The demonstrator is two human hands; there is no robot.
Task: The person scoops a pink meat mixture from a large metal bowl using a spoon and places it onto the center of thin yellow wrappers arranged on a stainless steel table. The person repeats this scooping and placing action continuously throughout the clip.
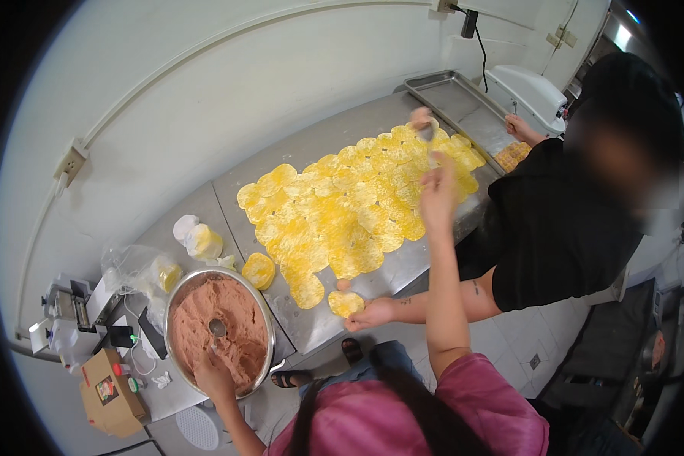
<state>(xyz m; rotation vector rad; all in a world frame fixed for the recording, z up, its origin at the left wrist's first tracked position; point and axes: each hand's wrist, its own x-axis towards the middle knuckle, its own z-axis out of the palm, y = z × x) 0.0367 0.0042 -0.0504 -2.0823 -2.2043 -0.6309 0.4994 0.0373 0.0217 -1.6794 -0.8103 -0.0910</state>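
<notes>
My left hand (214,374) is closed at the near side of a large steel bowl (270,323) of pink ground-meat paste (197,311). From its fingers a metal spoon (217,328) reaches into the paste. My right hand (438,186), somewhat blurred, is closed on a second metal spoon (427,134) that carries what looks like a pink lump. It hovers over the far right of many overlapping round yellow wrappers (334,220) spread on the steel table. A co-worker's hand (372,313) holds a single yellow wrapper (346,304) at the near table edge.
The co-worker, in black, stands at the right; their other hand (518,128) is by a metal tray (452,83) with small yellow pieces (513,156). Stacked wrappers (259,270) lie beside the bowl. Plastic bags (133,266) and a cardboard box (110,395) are at left.
</notes>
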